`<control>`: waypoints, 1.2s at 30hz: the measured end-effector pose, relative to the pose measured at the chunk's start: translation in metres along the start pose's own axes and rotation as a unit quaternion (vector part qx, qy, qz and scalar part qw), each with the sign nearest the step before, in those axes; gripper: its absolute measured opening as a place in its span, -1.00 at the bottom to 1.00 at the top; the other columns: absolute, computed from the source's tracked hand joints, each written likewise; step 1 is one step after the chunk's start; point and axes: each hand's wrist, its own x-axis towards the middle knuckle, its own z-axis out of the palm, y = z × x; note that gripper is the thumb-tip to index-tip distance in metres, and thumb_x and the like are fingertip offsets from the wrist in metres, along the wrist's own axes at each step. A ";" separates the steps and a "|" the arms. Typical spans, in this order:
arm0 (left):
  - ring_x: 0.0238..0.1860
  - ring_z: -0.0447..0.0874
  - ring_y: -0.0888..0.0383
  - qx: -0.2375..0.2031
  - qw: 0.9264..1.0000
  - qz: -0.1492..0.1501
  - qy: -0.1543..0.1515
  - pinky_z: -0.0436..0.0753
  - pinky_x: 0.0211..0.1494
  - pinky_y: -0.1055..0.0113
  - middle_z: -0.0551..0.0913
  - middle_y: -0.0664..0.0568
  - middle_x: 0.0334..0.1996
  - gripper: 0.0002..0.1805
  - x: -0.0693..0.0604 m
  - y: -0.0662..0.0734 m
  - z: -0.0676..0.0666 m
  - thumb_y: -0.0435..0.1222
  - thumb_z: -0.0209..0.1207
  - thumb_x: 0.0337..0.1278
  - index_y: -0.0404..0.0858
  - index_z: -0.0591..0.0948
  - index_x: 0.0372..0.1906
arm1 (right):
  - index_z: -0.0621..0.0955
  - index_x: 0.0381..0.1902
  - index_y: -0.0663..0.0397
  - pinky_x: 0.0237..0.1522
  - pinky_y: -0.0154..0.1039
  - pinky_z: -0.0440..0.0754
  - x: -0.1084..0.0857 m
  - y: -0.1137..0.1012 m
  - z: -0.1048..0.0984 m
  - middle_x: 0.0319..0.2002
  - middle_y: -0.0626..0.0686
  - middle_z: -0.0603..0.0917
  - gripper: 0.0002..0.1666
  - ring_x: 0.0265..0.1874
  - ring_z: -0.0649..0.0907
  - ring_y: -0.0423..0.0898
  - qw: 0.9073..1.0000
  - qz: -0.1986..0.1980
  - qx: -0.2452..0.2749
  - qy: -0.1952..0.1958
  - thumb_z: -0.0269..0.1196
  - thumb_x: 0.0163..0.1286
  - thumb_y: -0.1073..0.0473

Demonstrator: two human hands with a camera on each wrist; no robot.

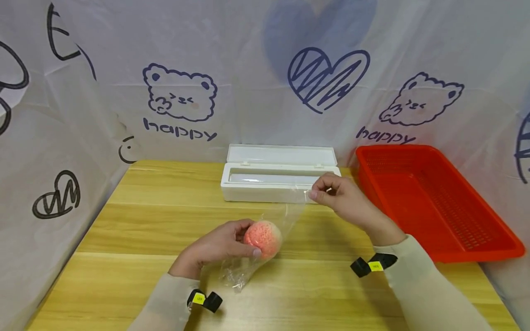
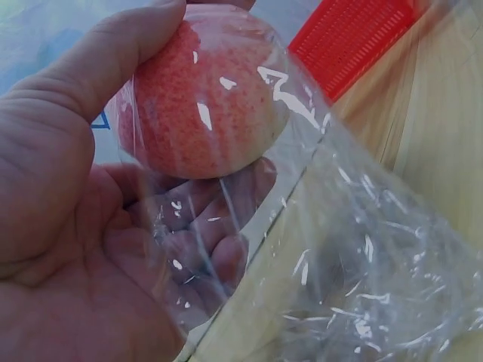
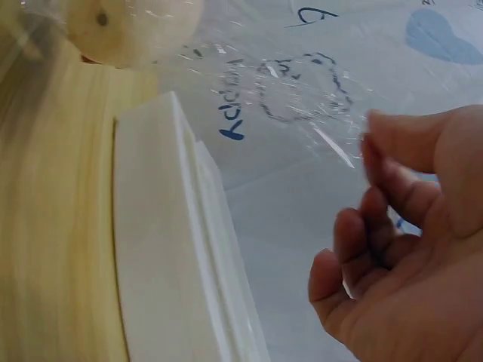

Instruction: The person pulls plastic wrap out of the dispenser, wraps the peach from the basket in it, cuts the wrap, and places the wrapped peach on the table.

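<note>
A round, speckled pink-red and cream fruit (image 1: 263,239), apple- or peach-like, is in my left hand (image 1: 221,243), thumb on its near side and fingers behind. Clear plastic wrap (image 2: 362,249) lies over the fruit and hangs crumpled below it. My right hand (image 1: 345,200), higher and to the right, pinches the upper end of this film between thumb and forefinger; its other fingers curl loosely in the right wrist view. From there the film stretches slanting down to the fruit (image 3: 128,30). Behind the hands, a long white box (image 1: 265,193) stands with its lid raised and a white roll (image 1: 273,179) inside.
At the right lies a red plastic basket (image 1: 418,202) with perforated sides, beside my right forearm. The wooden table (image 1: 136,220) meets a white printed cloth (image 1: 252,78) at the back and left. A small black camera is strapped to each wrist.
</note>
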 end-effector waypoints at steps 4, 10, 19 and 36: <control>0.09 0.71 0.03 -0.009 1.000 -0.001 0.008 0.70 0.17 0.20 0.72 -0.13 0.12 -0.36 0.000 0.002 0.002 -0.25 0.47 0.25 -0.37 0.50 0.35 | 0.51 0.28 0.20 0.16 -0.04 0.66 -0.002 -0.002 0.011 0.16 0.22 0.60 -0.53 0.11 0.62 0.13 1.000 0.012 -0.014 0.019 0.27 0.59 0.05; 0.11 0.69 0.04 -0.006 1.000 0.008 0.008 0.67 0.21 0.17 0.72 -0.10 0.13 -0.33 0.001 0.009 0.009 -0.22 0.51 0.19 -0.30 0.52 0.35 | 0.54 0.34 0.07 0.05 0.01 0.64 0.000 -0.013 0.031 0.06 0.14 0.66 -0.37 0.05 0.62 0.09 0.997 0.033 -0.063 0.038 0.35 0.50 -0.16; 0.08 0.71 0.06 -0.026 1.000 0.005 -0.017 0.70 0.17 0.21 0.73 -0.08 0.12 -0.31 0.001 0.013 0.019 -0.21 0.51 0.18 -0.27 0.53 0.37 | 0.70 -0.45 0.06 -0.43 -0.25 0.37 0.002 -0.015 0.049 -0.55 -0.05 0.51 -0.70 -0.47 0.46 -0.05 0.991 -0.010 -0.040 0.124 0.40 0.47 0.05; 0.37 0.54 0.03 -0.019 0.998 0.057 -0.004 0.48 0.45 -0.05 0.61 0.02 0.33 -0.19 -0.005 0.029 0.027 -0.26 0.55 0.11 -0.11 0.47 0.48 | 0.70 -0.42 0.10 -0.50 -0.30 0.34 -0.003 -0.008 0.062 -0.57 -0.05 0.52 -0.72 -0.51 0.45 -0.10 0.988 -0.007 -0.061 0.141 0.39 0.48 0.10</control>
